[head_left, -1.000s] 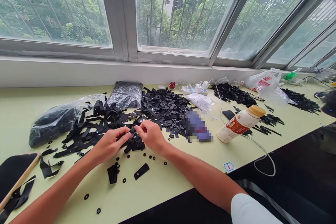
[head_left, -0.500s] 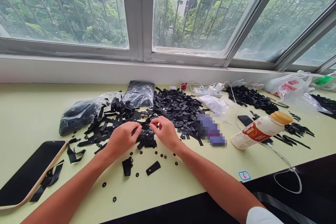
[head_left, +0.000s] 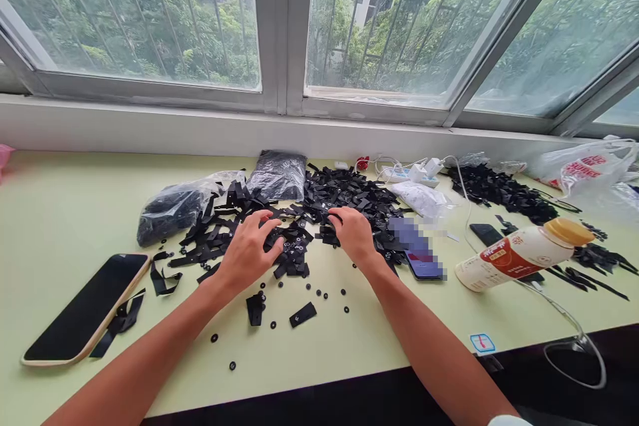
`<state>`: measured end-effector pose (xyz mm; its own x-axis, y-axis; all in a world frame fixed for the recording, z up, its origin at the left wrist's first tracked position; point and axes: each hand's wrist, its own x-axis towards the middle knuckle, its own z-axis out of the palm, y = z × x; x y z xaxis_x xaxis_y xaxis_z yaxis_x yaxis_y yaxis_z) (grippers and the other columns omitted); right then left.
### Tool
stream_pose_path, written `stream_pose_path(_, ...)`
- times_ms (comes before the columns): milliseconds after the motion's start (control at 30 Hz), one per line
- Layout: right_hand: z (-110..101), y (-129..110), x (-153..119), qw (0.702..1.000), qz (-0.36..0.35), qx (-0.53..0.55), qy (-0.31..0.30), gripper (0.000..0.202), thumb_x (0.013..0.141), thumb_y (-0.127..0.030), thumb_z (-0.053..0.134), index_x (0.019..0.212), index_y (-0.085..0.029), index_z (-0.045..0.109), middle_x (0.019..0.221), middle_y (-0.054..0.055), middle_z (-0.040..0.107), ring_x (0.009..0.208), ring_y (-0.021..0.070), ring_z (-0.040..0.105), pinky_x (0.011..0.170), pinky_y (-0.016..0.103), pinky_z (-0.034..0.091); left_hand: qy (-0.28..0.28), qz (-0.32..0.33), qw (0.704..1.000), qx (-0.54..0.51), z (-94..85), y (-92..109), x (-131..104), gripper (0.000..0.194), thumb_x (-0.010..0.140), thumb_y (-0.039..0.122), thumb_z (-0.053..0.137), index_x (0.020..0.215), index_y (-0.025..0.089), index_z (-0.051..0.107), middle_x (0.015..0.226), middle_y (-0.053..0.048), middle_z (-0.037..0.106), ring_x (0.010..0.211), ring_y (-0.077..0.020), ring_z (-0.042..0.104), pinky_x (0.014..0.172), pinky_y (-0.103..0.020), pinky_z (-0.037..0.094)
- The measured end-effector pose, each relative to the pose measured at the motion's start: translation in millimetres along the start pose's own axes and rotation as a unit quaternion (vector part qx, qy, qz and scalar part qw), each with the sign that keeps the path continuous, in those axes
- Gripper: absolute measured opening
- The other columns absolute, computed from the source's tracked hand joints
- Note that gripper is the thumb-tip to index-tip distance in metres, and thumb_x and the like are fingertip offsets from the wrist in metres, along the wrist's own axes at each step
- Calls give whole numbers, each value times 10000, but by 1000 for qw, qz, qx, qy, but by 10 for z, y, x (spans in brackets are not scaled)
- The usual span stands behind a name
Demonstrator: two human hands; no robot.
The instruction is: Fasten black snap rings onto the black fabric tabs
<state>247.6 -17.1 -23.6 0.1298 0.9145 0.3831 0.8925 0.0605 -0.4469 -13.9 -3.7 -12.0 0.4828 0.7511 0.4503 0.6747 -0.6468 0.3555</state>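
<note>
Two hands: both are reaching into the black heap now, spread apart, where half a second ago they were drawn close together pinching a small piece between them.
Surface: the pale green surface [head_left: 60, 213] is carrying everything, and more of its left end is coming into view as the head camera is swinging left.
Heap of straps: the heap of black straps [head_left: 344, 196] is lying at the middle of the surface, under and beyond both hands.
Bagged straps: the clear bag [head_left: 172, 206] is lying left of the heap, just beside it.
Phone: the dark phone [head_left: 87, 309] is lying face up at the left, well apart from the hands.
Bottle: the bottle [head_left: 524, 253] is lying on its side at the right.
Left hand: the left hand [head_left: 247, 253] is lying palm down with fingers splayed over the near edge of the heap, pressing on straps, clamped on nothing visible.
Right hand: the right hand [head_left: 354, 233] is curling its fingers into the heap; whether it is gripping a strap cannot be told.
Loose strap: one short strap [head_left: 303, 314] is lying alone near the front edge.
Rings: small black rings [head_left: 324, 294] are lying scattered between the arms.
</note>
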Motion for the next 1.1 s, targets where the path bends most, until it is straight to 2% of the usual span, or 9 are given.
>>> stream_pose_path(167, -6, -181, -63, 989, -48, 122, 68, 197, 960, -264, 595, 1031, -268, 779, 1131, 41, 718, 1037, 216, 644, 892, 331, 500, -1, -8, 994, -107, -25, 93, -11, 339, 939, 339, 558, 1255, 228, 607, 1342, -116, 528, 1261, -285, 525, 1086, -465, 442)
stream_pose_path(333, 47, -518, -241, 939, -102, 328, 6, 189, 943, -266, 624, 1042, -269, 785, 918, 32, 681, 800, 155, 637, 725, 274, 511, -63, -51, 949, -305, -44, 208, -16, 439, 933, 394, 593, 1348, 251, 574, 1344, -86, 589, 1086, -232, 629, 883, -346, 554)
stream_pose_path(433, 81, -641, -321, 917, -105, 384, -20, 186, 944, -256, 621, 1026, -269, 787, 894, 27, 675, 795, 150, 630, 706, 265, 501, -108, -99, 916, -374, -31, 197, -21, 372, 923, 443, 606, 1203, 207, 674, 1085, -61, 716, 899, -205, 663, 773, -297, 543)
stream_pose_path(533, 96, -653, -340, 920, -88, 382, -18, 178, 944, -260, 618, 1006, -257, 785, 885, 30, 670, 781, 149, 620, 695, 268, 493, -128, -134, 913, -363, -29, 162, -21, 345, 922, 480, 594, 893, 164, 730, 769, -28, 697, 679, -162, 604, 617, -255, 467)
stream_pose_path(600, 99, -635, -335, 924, -80, 373, -20, 175, 946, -262, 612, 1003, -248, 777, 897, 34, 666, 778, 149, 615, 688, 268, 492, -134, -138, 918, -346, -37, 156, -18, 370, 931, 483, 576, 807, 161, 710, 699, -15, 658, 614, -141, 546, 564, -246, 408)
stream_pose_path(733, 106, -615, -331, 941, -64, 331, 35, 237, 923, -265, 636, 1146, -242, 713, 1079, 62, 632, 765, 142, 585, 697, 281, 511, -130, -132, 921, -342, -49, 183, -14, 355, 945, 465, 554, 804, 169, 690, 722, -17, 657, 644, -148, 546, 587, -250, 409)
stream_pose_path(800, 114, -612, -339, 947, -76, 308, 55, 219, 928, -265, 630, 1129, -235, 712, 1064, 63, 626, 763, 144, 579, 722, 292, 517, -125, -140, 921, -342, -49, 192, -13, 354, 944, 462, 553, 786, 172, 680, 716, -19, 654, 653, -153, 552, 599, -252, 424)
stream_pose_path(900, 134, -610, -356, 948, -121, 293, 34, 178, 964, -264, 585, 1015, -231, 752, 934, 48, 649, 798, 159, 606, 745, 296, 512, -121, -150, 915, -353, -48, 192, -12, 340, 940, 465, 555, 819, 178, 690, 721, -20, 655, 655, -156, 554, 603, -251, 443)
stream_pose_path(1100, 190, -605, -372, 939, -139, 313, 9, 186, 961, -281, 606, 1038, -225, 767, 923, 49, 690, 810, 162, 637, 735, 287, 509, -127, -124, 917, -358, -27, 149, -21, 329, 922, 457, 579, 848, 172, 726, 709, -30, 667, 598, -146, 538, 525, -239, 405)
